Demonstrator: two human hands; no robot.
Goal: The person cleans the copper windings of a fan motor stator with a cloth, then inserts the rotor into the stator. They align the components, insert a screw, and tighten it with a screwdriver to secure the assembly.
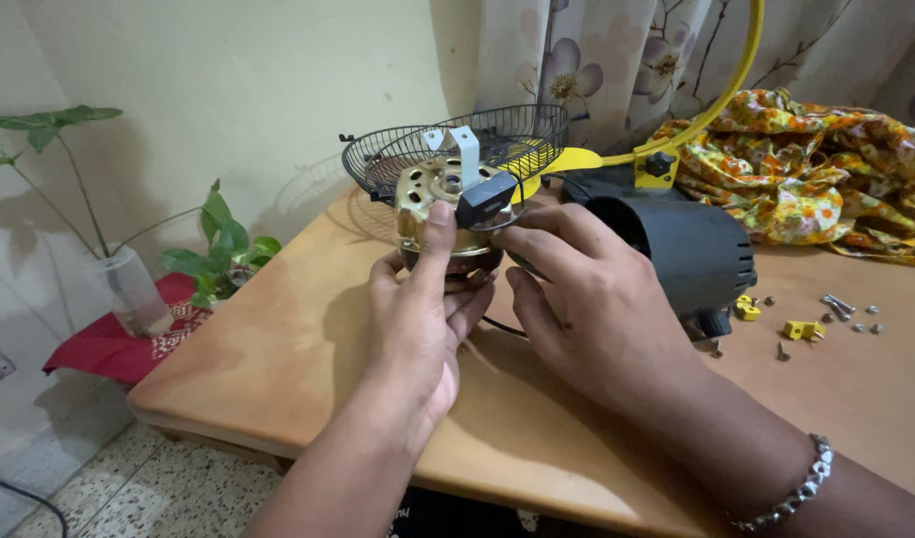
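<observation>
Near the middle of the frame, both hands close around a gold-coloured fan motor (pixel 439 204) held just above the wooden surface (pixel 278 349). The left hand (pixel 417 319) cups the motor from below and in front, thumb pressed up against its face; its grip is clenched on the motor. The right hand (pixel 587 299) comes in from the right, fingertips pinching at the black capacitor block (pixel 485 199) that sits on the motor's front, so its grip is grasping that block and the motor's edge.

The work looks to be well into disassembly or reassembly. The black motor cover (pixel 686 249) lies off the motor, just right of the hands. The wire fan guard (pixel 457 144) stands behind the motor, with a yellow blade (pixel 552 159) showing through it. Loose screws (pixel 844 307) and small yellow clips (pixel 801 329) lie scattered at the right of the frame. So the casing is off and the fasteners out; the motor, cover and screws remain apart.

At the upper right, a flowered yellow cloth (pixel 816 159) lies bunched on the surface.
</observation>
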